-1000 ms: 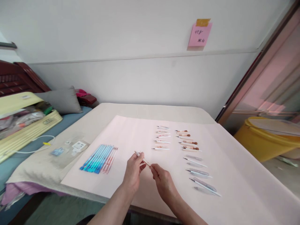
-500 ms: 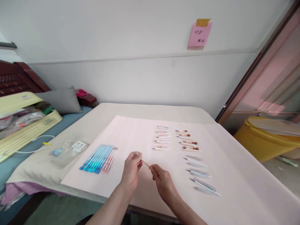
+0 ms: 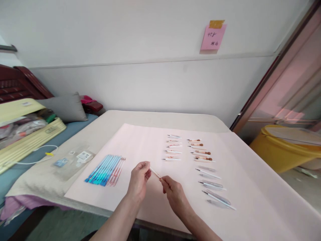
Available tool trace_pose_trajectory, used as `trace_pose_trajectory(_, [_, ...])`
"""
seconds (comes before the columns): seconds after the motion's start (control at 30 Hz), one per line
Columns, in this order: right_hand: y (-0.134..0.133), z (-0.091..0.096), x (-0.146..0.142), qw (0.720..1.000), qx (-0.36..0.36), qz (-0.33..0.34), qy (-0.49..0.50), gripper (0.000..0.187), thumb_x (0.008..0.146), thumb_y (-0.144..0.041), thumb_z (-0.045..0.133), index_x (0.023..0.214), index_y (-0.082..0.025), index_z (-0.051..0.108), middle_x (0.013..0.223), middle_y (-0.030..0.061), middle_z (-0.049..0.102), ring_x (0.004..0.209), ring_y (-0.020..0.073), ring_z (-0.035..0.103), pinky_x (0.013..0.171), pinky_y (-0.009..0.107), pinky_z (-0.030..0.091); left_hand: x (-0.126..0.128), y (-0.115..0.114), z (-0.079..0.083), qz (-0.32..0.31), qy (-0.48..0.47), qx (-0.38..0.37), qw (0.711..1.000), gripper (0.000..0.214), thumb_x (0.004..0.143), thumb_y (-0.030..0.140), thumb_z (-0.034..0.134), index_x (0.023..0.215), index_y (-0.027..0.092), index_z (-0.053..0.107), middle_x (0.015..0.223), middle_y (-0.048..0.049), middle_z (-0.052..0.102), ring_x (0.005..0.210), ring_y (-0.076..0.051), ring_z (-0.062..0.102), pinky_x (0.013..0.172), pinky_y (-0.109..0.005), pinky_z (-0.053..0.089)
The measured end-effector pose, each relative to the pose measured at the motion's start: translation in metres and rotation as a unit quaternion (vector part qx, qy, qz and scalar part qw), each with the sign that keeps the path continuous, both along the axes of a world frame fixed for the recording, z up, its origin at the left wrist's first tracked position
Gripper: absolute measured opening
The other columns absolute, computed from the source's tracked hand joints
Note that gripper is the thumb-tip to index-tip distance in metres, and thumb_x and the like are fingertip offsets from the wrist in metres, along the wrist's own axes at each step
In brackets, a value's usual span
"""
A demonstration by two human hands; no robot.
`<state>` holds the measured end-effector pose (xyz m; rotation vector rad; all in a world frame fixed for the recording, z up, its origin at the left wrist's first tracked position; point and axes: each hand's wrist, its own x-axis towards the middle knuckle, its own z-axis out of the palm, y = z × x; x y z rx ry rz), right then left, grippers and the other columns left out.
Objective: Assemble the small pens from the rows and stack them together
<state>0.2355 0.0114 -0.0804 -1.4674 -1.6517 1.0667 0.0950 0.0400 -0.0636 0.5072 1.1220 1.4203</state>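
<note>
My left hand (image 3: 137, 180) and my right hand (image 3: 173, 193) both pinch a thin pale pen (image 3: 155, 173), one at each end, just above the pink paper sheet (image 3: 140, 140). A bundle of blue and pink pens (image 3: 105, 165) lies to the left of my hands. Rows of taken-apart pen pieces lie ahead: small refills and tips (image 3: 173, 149), brown-ended parts (image 3: 200, 152) and clear barrels with caps (image 3: 213, 187) to the right.
The sheet covers a beige table (image 3: 120, 117) against a white wall. A flat plastic packet (image 3: 75, 157) lies at the table's left. Beyond it a yellow case (image 3: 27, 134), a white cable (image 3: 37, 154) and a grey pillow (image 3: 67, 107) sit on a bed. A yellow tub (image 3: 283, 147) stands at right.
My left hand has slid a little left and down along the pen, covering its far end. My right hand has stayed almost still.
</note>
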Motion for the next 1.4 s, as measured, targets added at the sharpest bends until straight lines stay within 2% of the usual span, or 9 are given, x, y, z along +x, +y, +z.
trace_pose_trajectory(0.13, [0.0009,0.0011,0.0012,1.000,0.003,-0.005,0.000,0.032,0.086,-0.039,0.036,0.065,-0.020,0.051,0.053,-0.0039,0.048,0.053,0.0113,0.045,0.052,0.022,0.031,-0.0012,0.0011,0.0008,-0.022,-0.014,0.002,1.000,0.023,0.065,0.029,0.070,0.084,0.017,0.062,0.089,-0.0059,0.062,0.079,-0.012,0.056,0.072,-0.024,0.041])
trace_pose_trajectory(0.27, [0.0002,-0.0001,0.0007,1.000,0.005,0.000,0.004,0.034,0.087,-0.040,0.036,0.065,-0.020,0.052,0.054,-0.0037,0.049,0.053,0.0114,0.046,0.053,0.022,0.031,-0.0008,0.0002,0.0006,0.000,0.025,-0.001,1.000,0.021,0.065,0.033,0.069,0.078,0.018,0.061,0.082,-0.0016,0.061,0.073,-0.010,0.054,0.069,-0.023,0.040])
trace_pose_trajectory(0.37, [0.0000,-0.0009,0.0002,1.000,0.006,0.006,0.003,0.035,0.087,-0.042,0.035,0.065,-0.020,0.051,0.054,-0.0036,0.049,0.054,0.0119,0.046,0.053,0.022,0.032,-0.0018,0.0011,-0.0003,0.012,0.043,0.006,0.999,0.020,0.061,0.028,0.072,0.074,0.017,0.061,0.075,0.0000,0.059,0.067,-0.008,0.053,0.067,-0.022,0.040])
trace_pose_trajectory(0.53, [0.0004,-0.0013,0.0004,1.000,0.004,0.003,-0.003,0.036,0.086,-0.043,0.035,0.063,-0.020,0.050,0.054,-0.0034,0.048,0.054,0.0119,0.046,0.053,0.022,0.031,-0.0033,0.0028,0.0004,-0.004,0.031,0.011,0.999,0.026,0.061,0.024,0.071,0.085,0.016,0.062,0.085,-0.0061,0.063,0.079,-0.013,0.057,0.070,-0.024,0.041])
trace_pose_trajectory(0.73, [0.0004,-0.0032,-0.0008,1.000,0.006,0.008,0.004,0.036,0.087,-0.043,0.034,0.064,-0.020,0.050,0.054,-0.0040,0.048,0.054,0.0119,0.046,0.053,0.022,0.031,-0.0032,0.0028,0.0012,0.018,0.067,0.018,0.997,0.022,0.062,0.028,0.071,0.079,0.017,0.062,0.077,-0.0008,0.058,0.069,-0.009,0.053,0.069,-0.024,0.041])
trace_pose_trajectory(0.9, [0.0009,-0.0017,-0.0007,1.000,0.003,0.003,-0.004,0.035,0.087,-0.041,0.036,0.062,-0.020,0.049,0.053,-0.0043,0.048,0.053,0.0114,0.046,0.053,0.022,0.031,-0.0039,0.0033,0.0023,0.010,0.039,0.009,0.999,0.028,0.059,0.025,0.073,0.084,0.017,0.063,0.085,-0.0044,0.062,0.076,-0.011,0.057,0.070,-0.024,0.041])
trace_pose_trajectory(1.07, [-0.0001,-0.0034,-0.0016,1.000,0.005,0.007,0.008,0.035,0.087,-0.041,0.036,0.062,-0.020,0.050,0.054,-0.0042,0.049,0.053,0.0109,0.046,0.052,0.021,0.031,-0.0037,0.0025,0.0023,0.018,0.056,0.011,0.998,0.023,0.062,0.028,0.071,0.079,0.017,0.061,0.078,-0.0016,0.060,0.069,-0.009,0.055,0.069,-0.023,0.042])
trace_pose_trajectory(1.27, [0.0008,-0.0064,-0.0016,1.000,0.000,0.004,0.005,0.036,0.087,-0.041,0.036,0.060,-0.020,0.048,0.053,-0.0040,0.048,0.053,0.0110,0.046,0.053,0.022,0.032,-0.0040,0.0035,0.0030,0.004,0.005,0.021,1.000,0.025,0.061,0.021,0.071,0.083,0.016,0.059,0.087,-0.0078,0.064,0.083,-0.016,0.060,0.074,-0.028,0.044])
trace_pose_trajectory(1.4, [0.0008,-0.0039,-0.0010,1.000,-0.004,0.009,0.003,0.035,0.086,-0.041,0.036,0.060,-0.020,0.047,0.054,-0.0040,0.048,0.054,0.0111,0.046,0.054,0.021,0.032,-0.0040,0.0021,0.0045,0.012,0.053,0.013,0.998,0.028,0.063,0.028,0.071,0.086,0.016,0.060,0.088,-0.0073,0.065,0.085,-0.016,0.060,0.072,-0.026,0.043])
